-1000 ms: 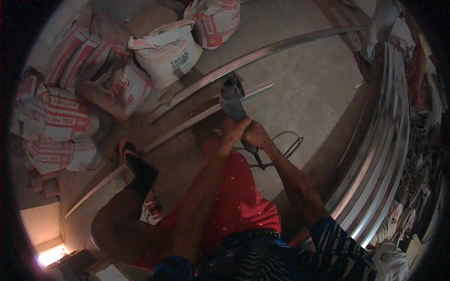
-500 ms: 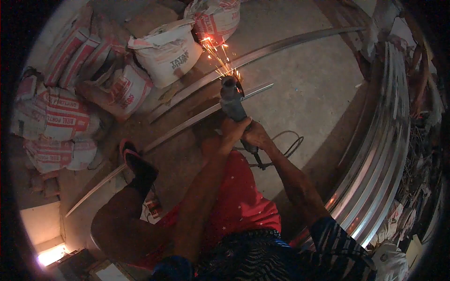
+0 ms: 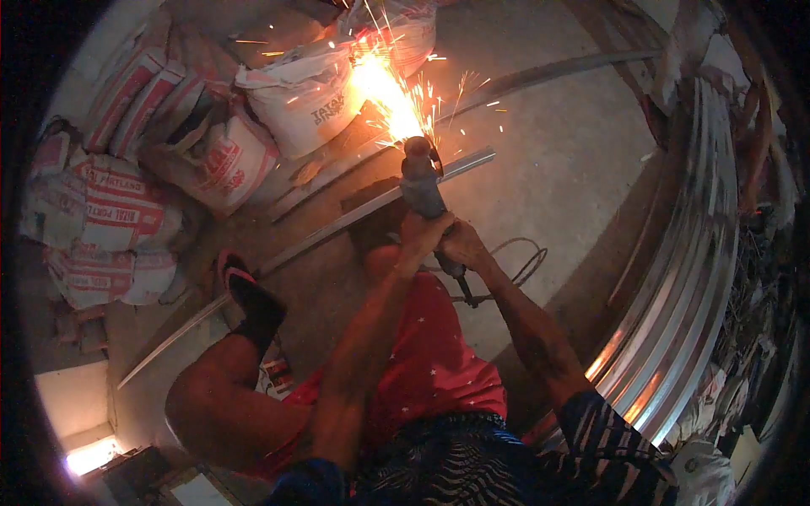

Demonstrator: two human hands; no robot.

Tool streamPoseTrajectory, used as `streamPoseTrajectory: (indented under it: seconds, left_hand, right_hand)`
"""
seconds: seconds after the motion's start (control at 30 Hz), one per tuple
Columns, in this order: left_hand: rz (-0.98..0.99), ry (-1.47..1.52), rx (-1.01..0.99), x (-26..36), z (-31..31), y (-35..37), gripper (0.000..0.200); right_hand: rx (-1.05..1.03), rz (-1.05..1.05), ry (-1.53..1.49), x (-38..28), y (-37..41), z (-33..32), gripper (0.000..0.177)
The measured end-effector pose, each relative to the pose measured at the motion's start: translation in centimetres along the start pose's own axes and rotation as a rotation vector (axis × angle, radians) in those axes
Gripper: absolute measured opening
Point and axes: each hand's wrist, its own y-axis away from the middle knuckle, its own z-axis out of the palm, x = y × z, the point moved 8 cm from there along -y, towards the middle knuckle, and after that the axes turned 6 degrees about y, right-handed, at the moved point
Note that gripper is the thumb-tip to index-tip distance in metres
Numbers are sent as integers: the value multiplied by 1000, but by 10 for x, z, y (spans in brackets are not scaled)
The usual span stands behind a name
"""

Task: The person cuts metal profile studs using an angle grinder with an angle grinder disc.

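Both hands grip a dark angle grinder [image 3: 419, 180] that points away from me. My left hand [image 3: 418, 236] wraps the front of its body and my right hand [image 3: 460, 244] holds the rear handle beside it. The grinder's head touches a long thin metal strip [image 3: 337, 226] that lies on the concrete floor. A bright fan of sparks [image 3: 384, 88] flies up and to the left from the contact point. My left foot in a dark sock and sandal [image 3: 245, 295] rests on the same strip, lower left. The grinder's cable [image 3: 515, 266] loops on the floor.
Several cement bags [image 3: 110, 211] are stacked at the left, with a white sack [image 3: 299, 97] close to the sparks. A second curved metal strip [image 3: 540, 74] lies farther off. A stack of shiny curved metal profiles [image 3: 683, 278] fills the right side.
The sparks have grown from none, to a small spray, to a large bright burst lighting the sacks. Hands and grinder have stayed nearly in place.
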Motion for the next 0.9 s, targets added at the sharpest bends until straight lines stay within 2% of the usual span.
streamPoseTrajectory:
  seconds: [0.07, 0.17, 0.27, 0.4, 0.47, 0.53, 0.6, 0.67, 0.7, 0.8, 0.9]
  left_hand:
    - [-31, -29, -10, -2, 1, -3, 44]
    - [-7, -53, 17, -7, 2, -7, 45]
    - [-1, -57, 50, 3, -2, -1, 45]
    - [87, -119, 99, -2, -2, -9, 46]
    - [37, -81, 76, 2, -3, -5, 49]
    - [24, -36, 62, 3, -3, -2, 50]
    - [48, 15, 55, 2, -2, -3, 49]
    - [63, -44, 42, 0, -1, -5, 48]
    - [72, -74, 35, 2, -1, -5, 48]
    - [75, -118, 36, 4, -2, -4, 48]
    - [-28, -57, 0, 2, -1, -1, 52]
  right_hand:
    - [48, -51, 6, 22, -8, 14, 42]
    - [48, 18, 109, 1, 1, -3, 34]
    - [41, 100, -83, 29, -6, 11, 29]
    - [55, 29, -8, 2, -1, -3, 30]
    - [-7, 8, 26, 0, -1, 1, 32]
    - [22, -103, 44, 14, -8, 13, 34]
    - [8, -82, 56, 20, -11, 18, 38]
    - [-53, 69, 64, 24, -9, 14, 45]
    - [-129, 181, -210, 26, -4, 17, 46]
    - [-56, 127, -75, 24, -4, 11, 44]
    - [-55, 73, 14, 8, -1, 4, 43]
